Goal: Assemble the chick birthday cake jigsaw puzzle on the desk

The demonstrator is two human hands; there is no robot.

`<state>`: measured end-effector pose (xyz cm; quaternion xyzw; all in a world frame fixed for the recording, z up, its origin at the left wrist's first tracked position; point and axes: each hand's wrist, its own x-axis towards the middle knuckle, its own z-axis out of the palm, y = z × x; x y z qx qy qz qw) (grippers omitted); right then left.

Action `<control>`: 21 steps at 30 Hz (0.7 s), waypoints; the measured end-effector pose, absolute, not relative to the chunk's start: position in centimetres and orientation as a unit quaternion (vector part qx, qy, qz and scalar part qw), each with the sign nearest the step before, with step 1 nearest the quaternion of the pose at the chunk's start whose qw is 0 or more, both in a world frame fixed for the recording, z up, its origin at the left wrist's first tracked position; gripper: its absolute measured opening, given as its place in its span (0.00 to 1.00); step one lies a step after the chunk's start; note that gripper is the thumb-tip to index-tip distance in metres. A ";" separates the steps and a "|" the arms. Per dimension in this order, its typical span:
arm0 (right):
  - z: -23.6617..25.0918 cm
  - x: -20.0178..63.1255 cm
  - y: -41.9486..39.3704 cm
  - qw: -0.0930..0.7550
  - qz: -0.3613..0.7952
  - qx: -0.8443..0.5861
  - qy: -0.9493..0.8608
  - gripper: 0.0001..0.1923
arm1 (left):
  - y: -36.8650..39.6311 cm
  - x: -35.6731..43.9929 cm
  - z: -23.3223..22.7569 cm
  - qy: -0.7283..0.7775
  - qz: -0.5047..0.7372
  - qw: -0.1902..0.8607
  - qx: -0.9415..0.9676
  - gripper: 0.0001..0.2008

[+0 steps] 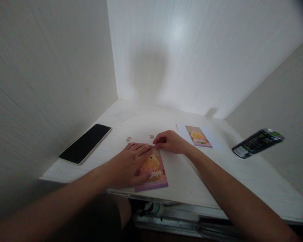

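Observation:
A jigsaw puzzle (pixel 155 171) with a yellow, round cartoon figure on a pink ground lies at the table's front edge. Across its left and upper part rests my left hand (pixel 132 163), open, fingers stretched out and covering some of the picture. My right hand (pixel 170 142) is at the puzzle's top edge, thumb and fingers pinched together close to my left fingertips. What the pinch holds is too small and hidden to make out. Just beyond the hands lie two loose puzzle pieces, a left piece (pixel 128 138) and a right piece (pixel 151 136).
A reference picture (pixel 198 136) with the same figure lies on a white sheet (pixel 215 143) at the right. Farther right stands a dark can (pixel 257 143). A black-screened phone (pixel 86 144) lies at the left. Pale walls enclose the white table (pixel 181 178) on three sides.

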<state>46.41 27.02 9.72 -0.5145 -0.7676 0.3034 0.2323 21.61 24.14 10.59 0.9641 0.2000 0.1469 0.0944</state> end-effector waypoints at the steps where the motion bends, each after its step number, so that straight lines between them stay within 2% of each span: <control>1: 9.8 46.3 27.0 0.228 0.295 -0.520 -0.769 0.06 | 24.2 21.6 10.6 0.199 0.147 0.095 0.964 0.32; 13: 10.7 47.4 27.1 0.194 0.248 -0.520 -0.795 0.06 | 25.4 21.8 10.5 0.181 0.137 0.100 0.969 0.32; 18: 10.1 46.6 27.2 0.254 0.145 -0.521 -0.801 0.10 | 25.2 21.7 10.6 0.181 0.131 0.098 0.970 0.32; 21: 9.9 45.9 27.2 0.243 0.106 -0.499 -0.825 0.12 | 25.0 21.4 10.6 0.189 0.137 0.097 0.968 0.33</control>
